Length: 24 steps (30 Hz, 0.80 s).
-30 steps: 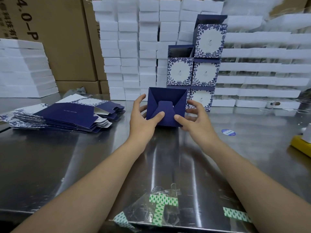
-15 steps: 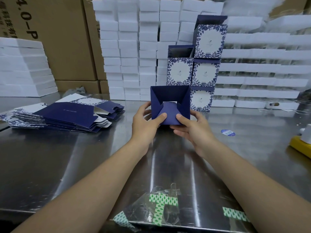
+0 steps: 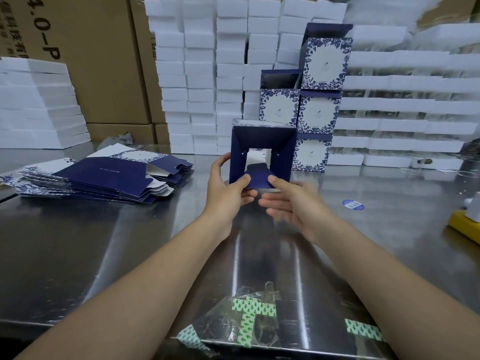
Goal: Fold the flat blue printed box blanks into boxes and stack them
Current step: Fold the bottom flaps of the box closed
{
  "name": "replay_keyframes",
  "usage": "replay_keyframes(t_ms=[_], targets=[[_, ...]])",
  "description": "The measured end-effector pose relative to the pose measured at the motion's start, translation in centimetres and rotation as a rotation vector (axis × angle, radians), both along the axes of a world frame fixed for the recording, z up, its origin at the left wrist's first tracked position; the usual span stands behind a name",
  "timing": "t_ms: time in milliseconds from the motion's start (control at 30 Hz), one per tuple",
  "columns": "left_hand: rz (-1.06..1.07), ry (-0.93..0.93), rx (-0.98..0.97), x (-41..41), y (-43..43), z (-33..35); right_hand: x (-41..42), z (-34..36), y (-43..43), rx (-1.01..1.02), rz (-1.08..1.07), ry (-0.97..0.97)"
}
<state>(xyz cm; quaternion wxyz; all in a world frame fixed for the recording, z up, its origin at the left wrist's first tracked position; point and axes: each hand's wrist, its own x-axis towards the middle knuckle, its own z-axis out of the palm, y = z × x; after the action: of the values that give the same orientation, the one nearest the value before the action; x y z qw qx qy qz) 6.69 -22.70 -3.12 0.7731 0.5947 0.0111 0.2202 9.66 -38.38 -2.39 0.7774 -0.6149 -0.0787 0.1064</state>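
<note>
On the steel counter [image 3: 130,242], near its middle, both hands were clamped on one half-formed box [image 3: 263,137], held upright. The left hand [image 3: 228,193] gripped its side; the right hand [image 3: 293,206] pinched a bottom flap, seemingly not yet tucked in. The box was hollow, open right through. Left of it lay a thick pile of flat blanks [image 3: 104,178], apparently awaiting folding. Farther back stood the stack of finished boxes [image 3: 319,113], several high, lids raised, contents unseen.
</note>
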Motion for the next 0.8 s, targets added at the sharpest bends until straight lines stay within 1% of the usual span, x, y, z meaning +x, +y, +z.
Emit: replay_keyframes(t_ms=[100, 233, 400, 500, 567, 667, 800], targets=[[0.022, -0.009, -0.025, 0.01, 0.21, 0.06, -0.06, 0.08, 0.08, -0.1, 0.059, 0.043], [-0.003, -0.004, -0.015, -0.08, -0.07, 0.14, 0.02, 0.44, 0.35, -0.041, 0.016, 0.03], [-0.018, 0.002, 0.008, -0.14, -0.1, 0.24, -0.05, 0.5, 0.33, -0.026, -0.044, 0.01], [-0.022, 0.067, -0.005, -0.02, -0.17, 0.24, 0.17, 0.6, 0.27, -0.006, -0.117, -0.019], [-0.018, 0.144, -0.035, 0.11, -0.04, 0.38, 0.38, 0.67, 0.06, 0.01, -0.143, -0.029], [-0.042, 0.25, -0.005, 0.05, -0.09, 0.58, 0.63, 0.65, -0.17, 0.017, -0.149, -0.036], [-0.021, 0.222, -0.005, 0.23, -0.11, 0.44, 0.68, 0.35, -0.12, -0.018, -0.111, -0.038]])
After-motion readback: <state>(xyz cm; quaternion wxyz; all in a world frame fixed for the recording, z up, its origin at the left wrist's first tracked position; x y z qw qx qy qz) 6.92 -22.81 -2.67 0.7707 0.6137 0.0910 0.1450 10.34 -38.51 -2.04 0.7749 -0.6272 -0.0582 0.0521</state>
